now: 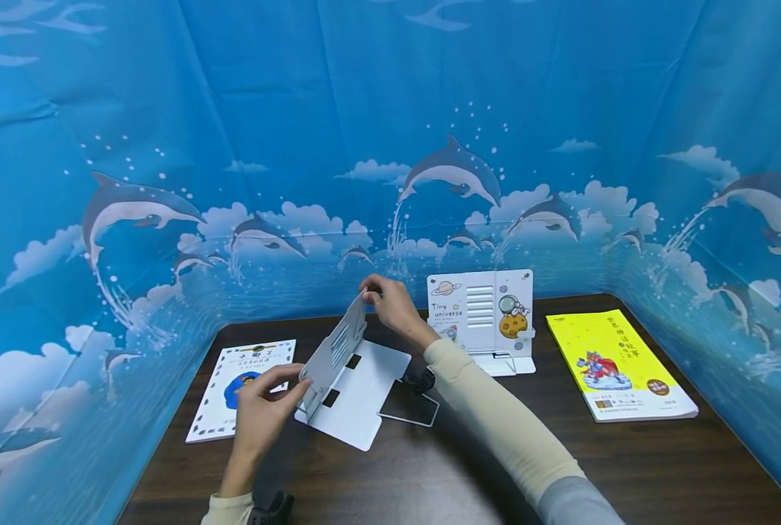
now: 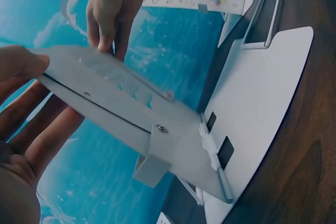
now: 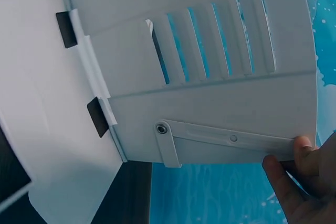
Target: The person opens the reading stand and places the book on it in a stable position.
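A white book stand lies unfolded on the dark table, its slotted back panel (image 1: 337,351) raised at a steep angle from the flat base plate (image 1: 390,364). My left hand (image 1: 268,408) pinches the panel's near edge, thumb on one face and fingers behind it in the left wrist view. At the far upper corner, my right hand (image 1: 393,305) pinches the panel between thumb and fingers. A riveted metal arm (image 3: 226,135) lies along the panel in the right wrist view. From the base, a wire leg (image 1: 408,421) sticks out over the table.
Behind on the right, a second book stand (image 1: 462,302) printed "Tiny universe" stands upright. A yellow book (image 1: 603,343) lies at the right, and a white book with a blue picture (image 1: 213,408) at the left. A blue dolphin-print curtain (image 1: 337,109) surrounds the table (image 1: 613,467).
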`<state>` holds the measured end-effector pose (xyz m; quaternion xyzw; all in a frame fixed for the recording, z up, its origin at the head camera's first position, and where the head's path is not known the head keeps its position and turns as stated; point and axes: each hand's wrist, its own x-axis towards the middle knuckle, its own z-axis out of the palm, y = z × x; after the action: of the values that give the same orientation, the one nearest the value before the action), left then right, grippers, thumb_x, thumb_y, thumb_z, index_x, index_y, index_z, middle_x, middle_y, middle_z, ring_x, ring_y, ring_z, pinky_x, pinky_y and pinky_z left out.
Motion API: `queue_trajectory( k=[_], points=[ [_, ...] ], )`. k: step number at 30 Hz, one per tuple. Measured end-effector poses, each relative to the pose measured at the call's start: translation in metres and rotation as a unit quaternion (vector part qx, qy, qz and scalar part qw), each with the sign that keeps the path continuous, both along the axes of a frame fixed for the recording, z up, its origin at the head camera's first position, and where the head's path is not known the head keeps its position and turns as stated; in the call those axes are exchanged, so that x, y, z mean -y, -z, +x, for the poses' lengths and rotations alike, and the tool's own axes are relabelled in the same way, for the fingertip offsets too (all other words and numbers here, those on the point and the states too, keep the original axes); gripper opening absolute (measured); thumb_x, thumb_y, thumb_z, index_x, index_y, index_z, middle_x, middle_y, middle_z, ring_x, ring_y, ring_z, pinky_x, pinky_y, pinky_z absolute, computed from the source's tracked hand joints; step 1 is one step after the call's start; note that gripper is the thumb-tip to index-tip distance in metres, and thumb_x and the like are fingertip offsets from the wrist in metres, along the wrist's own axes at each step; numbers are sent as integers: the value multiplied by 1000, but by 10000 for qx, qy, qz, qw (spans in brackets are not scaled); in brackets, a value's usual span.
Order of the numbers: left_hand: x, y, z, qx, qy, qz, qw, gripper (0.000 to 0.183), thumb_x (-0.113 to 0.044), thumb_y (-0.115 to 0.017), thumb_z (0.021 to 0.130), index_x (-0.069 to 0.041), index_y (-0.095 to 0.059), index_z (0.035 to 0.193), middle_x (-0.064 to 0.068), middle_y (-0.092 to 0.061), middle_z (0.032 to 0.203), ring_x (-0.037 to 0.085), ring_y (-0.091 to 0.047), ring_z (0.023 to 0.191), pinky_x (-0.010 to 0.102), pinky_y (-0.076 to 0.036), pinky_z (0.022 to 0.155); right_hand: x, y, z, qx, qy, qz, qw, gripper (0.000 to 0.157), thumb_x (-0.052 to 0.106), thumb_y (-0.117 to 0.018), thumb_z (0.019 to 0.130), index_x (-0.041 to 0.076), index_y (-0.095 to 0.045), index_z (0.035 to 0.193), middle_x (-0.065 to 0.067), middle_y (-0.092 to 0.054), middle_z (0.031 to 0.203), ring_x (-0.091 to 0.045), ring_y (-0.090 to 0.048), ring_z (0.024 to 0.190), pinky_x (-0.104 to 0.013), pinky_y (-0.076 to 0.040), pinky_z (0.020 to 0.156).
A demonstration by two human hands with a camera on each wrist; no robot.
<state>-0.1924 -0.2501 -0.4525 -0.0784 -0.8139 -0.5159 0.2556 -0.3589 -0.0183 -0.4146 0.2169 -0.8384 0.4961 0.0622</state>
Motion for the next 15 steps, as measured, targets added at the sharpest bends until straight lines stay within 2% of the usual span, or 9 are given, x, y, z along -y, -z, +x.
queue_trajectory(
  k=[4, 8, 12, 15],
  points=[
    [5, 3, -10, 136, -361, 149, 9991, 19, -3, -85, 89, -7, -83, 108, 13, -82, 108, -9, -71, 93, 12, -59, 75, -9, 0, 0, -177, 213, 178, 9995, 23, 16, -56, 111, 5, -70, 125, -11, -75, 118, -28, -74, 113, -45, -60, 98],
    [9, 7, -25, 325, -667, 248, 9969, 16, -8, -82, 93, -7, -83, 110, 16, -81, 107, -5, -71, 86, 13, -58, 73, -18, 0, 1, -314, 423, 326, 9981, 21, 16, -57, 110, 6, -71, 122, -11, -76, 116, -28, -75, 111, -42, -61, 96],
    [12, 9, -42, 334, -758, 371, 9959, 14, -10, -80, 96, -5, -82, 109, 19, -80, 105, -3, -70, 82, 12, -57, 74, -27, 1, 3, -463, 639, 417, 9960, 17, 13, -59, 110, 7, -73, 118, -11, -77, 113, -26, -75, 107, -41, -63, 93],
    [12, 10, -57, 243, -762, 551, 9953, 13, -9, -80, 96, -2, -81, 107, 22, -80, 105, -6, -71, 82, 10, -57, 75, -33, 1, 5, -565, 779, 488, 9942, 16, 13, -60, 109, 7, -73, 116, -11, -77, 110, -25, -75, 102, -40, -63, 87]
  ],
)
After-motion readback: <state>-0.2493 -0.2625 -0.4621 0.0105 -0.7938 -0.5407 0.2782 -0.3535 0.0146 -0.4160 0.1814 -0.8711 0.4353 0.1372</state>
